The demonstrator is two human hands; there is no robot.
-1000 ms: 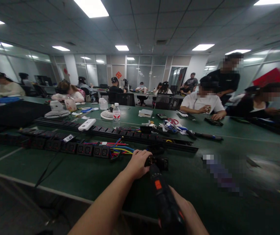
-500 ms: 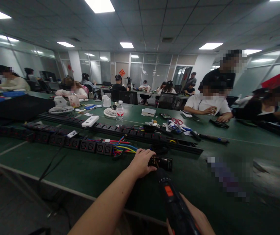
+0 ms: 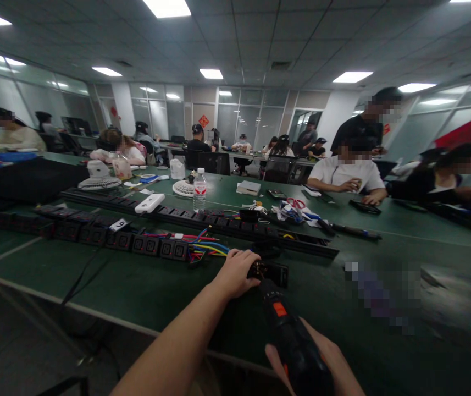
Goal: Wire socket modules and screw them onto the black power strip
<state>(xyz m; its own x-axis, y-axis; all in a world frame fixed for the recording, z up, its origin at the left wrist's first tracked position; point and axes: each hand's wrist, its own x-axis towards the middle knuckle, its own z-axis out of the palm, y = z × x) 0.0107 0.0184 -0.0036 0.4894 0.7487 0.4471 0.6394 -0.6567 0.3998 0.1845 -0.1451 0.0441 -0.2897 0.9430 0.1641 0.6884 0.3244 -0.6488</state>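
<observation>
My left hand (image 3: pixel 240 270) is closed on a small black electrical part (image 3: pixel 276 273) with brass-coloured terminals, which lies on the green table. Coloured wires (image 3: pixel 208 247) in red, blue, yellow and green run from a black power strip (image 3: pixel 136 242) to behind that hand. In my right hand (image 3: pixel 321 352) is a black cordless screwdriver (image 3: pixel 291 330) with an orange switch, fingers wrapped round its body. Its front end points at the terminals of the part, close by my left fingers. Whether the bit touches a screw is too small to tell.
Behind the strip lies a long black channel (image 3: pixel 219 223) with sockets. A water bottle (image 3: pixel 199 190), a white adapter (image 3: pixel 150 203), a white fan (image 3: pixel 100 179), red scissors (image 3: pixel 297 203) and a pen-shaped tool (image 3: pixel 356 232) are on the table (image 3: pixel 115 291). Several people sit across it.
The screwdriver has shifted slightly left and up, and more of my right hand shows around it. My left hand stays on the black part.
</observation>
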